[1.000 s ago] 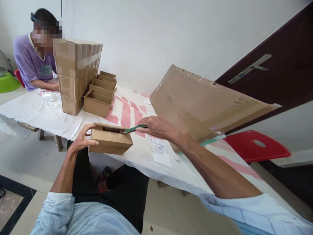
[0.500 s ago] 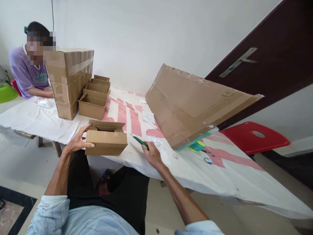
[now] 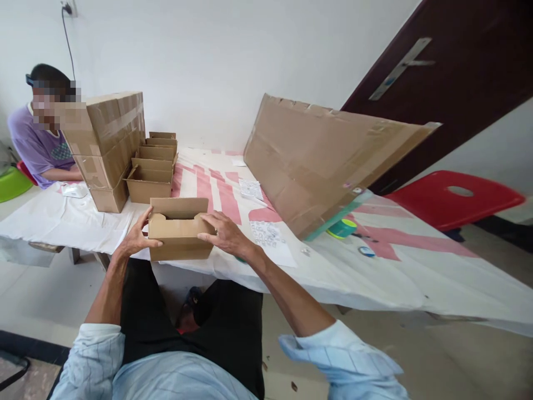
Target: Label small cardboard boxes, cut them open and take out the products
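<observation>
A small brown cardboard box [image 3: 180,236] sits at the table's near edge with its back flap standing up. My left hand [image 3: 137,236] grips its left end, thumb on the front face and fingers at the top edge. At the right end, my right hand [image 3: 225,233] holds the box's top corner between thumb and fingers. A bit of a slim green tool [image 3: 240,259] shows on the table below my right wrist; most of it is hidden. Behind the box, several open cardboard boxes [image 3: 150,191] stand in a row.
Taped cartons [image 3: 106,147] are stacked at the left, with a person in purple [image 3: 29,136] seated behind. A large cardboard sheet [image 3: 312,161] leans at the right. Near it lie printed papers [image 3: 268,236], a green tape roll [image 3: 342,228] and a small blue roll [image 3: 366,251].
My right hand has put down the slim green tool and moved left onto the box's right end. My left hand keeps its hold. The view has shifted a little.
</observation>
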Motion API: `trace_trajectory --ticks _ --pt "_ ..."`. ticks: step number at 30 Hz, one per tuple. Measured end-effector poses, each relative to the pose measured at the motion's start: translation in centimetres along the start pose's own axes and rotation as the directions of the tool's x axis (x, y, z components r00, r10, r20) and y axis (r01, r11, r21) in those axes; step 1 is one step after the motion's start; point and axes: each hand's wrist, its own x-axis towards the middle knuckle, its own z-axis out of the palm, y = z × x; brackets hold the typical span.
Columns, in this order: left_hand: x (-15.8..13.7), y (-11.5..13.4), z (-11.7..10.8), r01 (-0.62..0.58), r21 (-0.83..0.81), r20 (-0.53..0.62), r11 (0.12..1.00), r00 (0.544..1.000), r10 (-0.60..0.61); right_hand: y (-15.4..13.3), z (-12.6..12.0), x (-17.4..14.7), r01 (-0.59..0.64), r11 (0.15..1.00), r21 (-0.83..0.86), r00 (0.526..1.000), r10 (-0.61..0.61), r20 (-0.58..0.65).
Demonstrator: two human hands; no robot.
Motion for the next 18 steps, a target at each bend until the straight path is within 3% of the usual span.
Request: trace_trajectory --ticks 3,6,8,13,18 --pt "-0.2 -0.5 -0.8 0.024 -0.056 0.061 0.998 0.998 -0.02 -1.4 -0.4 -0.1 0.036 0.998 -0.056 0.998 -0.039 -0.055" --pt "-0.4 -0.8 -1.5 0.03 -0.163 0.088 0.986 0.996 -0.016 -2.6 0.1 -2.5 0.079 0.983 -0.167 0.976 -0.11 -0.187" --pt "-0.4 -0.8 -1.6 0.017 -0.183 0.073 0.983 0.997 -0.004 -3.2 0.7 -4.7 0.108 0.964 -0.243 0.964 -0.161 -0.211" --pt "-0.1 0.1 -0.4 0.055 -0.1 0.055 0.993 0.997 -0.05 -3.9 2.9 -8.6 0.159 0.937 -0.311 0.957 -0.224 -0.186" --pt "-0.1 0.8 0.2 0.08 0.015 0.056 0.997 0.995 -0.08 -3.3 4.2 -9.0 0.136 0.939 -0.316 0.964 -0.199 -0.176"
